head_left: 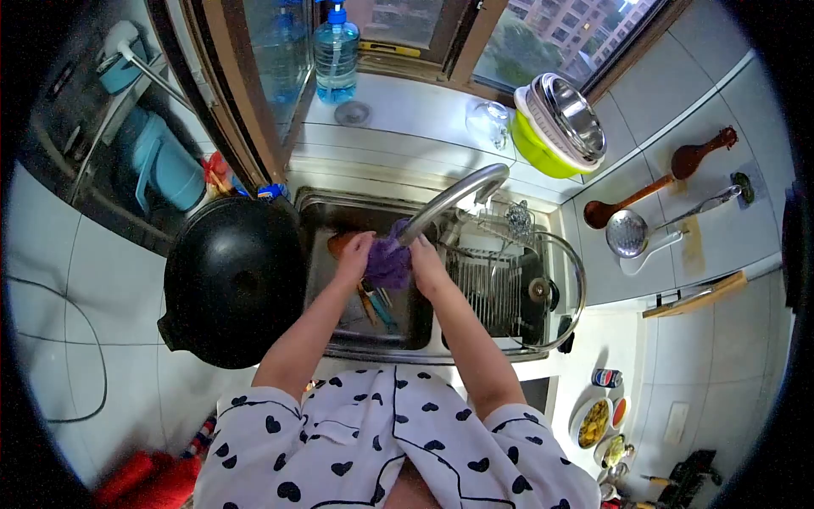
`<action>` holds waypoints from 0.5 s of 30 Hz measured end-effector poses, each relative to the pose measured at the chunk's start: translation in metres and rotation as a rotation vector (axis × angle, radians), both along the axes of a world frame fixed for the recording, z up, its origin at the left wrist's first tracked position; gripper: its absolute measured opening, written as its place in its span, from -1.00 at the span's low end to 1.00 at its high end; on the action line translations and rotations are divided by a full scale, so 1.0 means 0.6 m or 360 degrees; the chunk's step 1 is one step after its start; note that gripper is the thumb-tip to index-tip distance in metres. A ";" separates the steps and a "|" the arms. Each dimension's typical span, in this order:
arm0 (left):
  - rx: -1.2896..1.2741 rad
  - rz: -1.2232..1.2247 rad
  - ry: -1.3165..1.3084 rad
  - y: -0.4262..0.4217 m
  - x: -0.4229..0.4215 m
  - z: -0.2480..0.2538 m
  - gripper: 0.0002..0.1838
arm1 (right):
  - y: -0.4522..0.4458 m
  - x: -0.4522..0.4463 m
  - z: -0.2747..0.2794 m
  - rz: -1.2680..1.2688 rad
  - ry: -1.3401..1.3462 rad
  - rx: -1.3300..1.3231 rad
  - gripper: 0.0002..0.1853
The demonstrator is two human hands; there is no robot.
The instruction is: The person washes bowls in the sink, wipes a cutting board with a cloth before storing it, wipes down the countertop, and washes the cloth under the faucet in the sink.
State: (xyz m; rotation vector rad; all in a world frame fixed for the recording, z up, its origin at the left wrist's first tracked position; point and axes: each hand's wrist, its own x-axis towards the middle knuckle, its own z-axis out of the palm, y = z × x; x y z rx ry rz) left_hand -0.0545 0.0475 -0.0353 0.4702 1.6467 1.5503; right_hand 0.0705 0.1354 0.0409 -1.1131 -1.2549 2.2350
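A purple cloth is stretched between my hands over the left sink basin, just under the curved metal faucet. My left hand is closed on the cloth's left side. On the cloth's right side, my right hand is closed too, near the faucet. Below the cloth, several utensils lie in the basin, one with a teal handle. Something brown shows behind my left hand, partly hidden by it. The faucet covers part of the cloth.
A large black wok stands left of the sink. To the right are a dish rack and a glass lid. A blue bottle and green basin sit on the sill. Ladles hang at the right.
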 end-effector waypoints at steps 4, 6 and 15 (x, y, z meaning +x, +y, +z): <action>-0.0344 -0.0434 0.0435 -0.022 0.036 0.073 -0.43 | 0.020 -0.004 -0.025 -0.0166 0.0149 -0.0068 -0.63; -0.0207 -0.0587 0.0152 -0.030 0.036 0.096 -0.38 | 0.017 -0.004 -0.023 -0.0149 0.0147 -0.0051 -0.64; 0.0038 0.0155 0.0986 0.020 0.085 0.076 -0.63 | -0.008 -0.033 -0.095 0.0455 -0.0938 0.1260 -0.74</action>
